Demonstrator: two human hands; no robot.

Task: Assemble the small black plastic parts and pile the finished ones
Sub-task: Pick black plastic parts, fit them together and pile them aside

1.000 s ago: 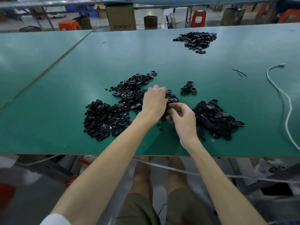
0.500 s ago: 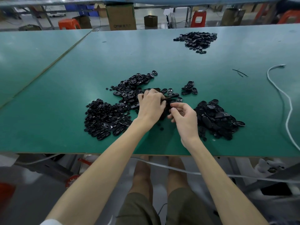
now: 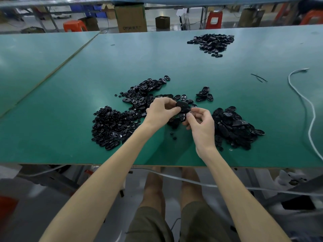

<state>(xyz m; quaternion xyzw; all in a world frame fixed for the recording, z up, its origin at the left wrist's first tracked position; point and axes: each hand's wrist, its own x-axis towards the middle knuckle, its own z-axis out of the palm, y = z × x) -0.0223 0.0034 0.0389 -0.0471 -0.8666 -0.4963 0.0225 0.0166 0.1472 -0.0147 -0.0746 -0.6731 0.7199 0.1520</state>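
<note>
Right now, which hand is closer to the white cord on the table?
Right. The right hand is left of the cord; the left hand is even farther left.

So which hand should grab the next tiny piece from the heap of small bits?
Left, probably. The left hand is next to the heap of small bits on its own side; the right hand, also gripping the black part, would have to cross over.

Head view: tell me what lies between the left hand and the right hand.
In the head view, a black plastic part lies between them: the left hand grips it, and the right hand pinches its edge.
</note>
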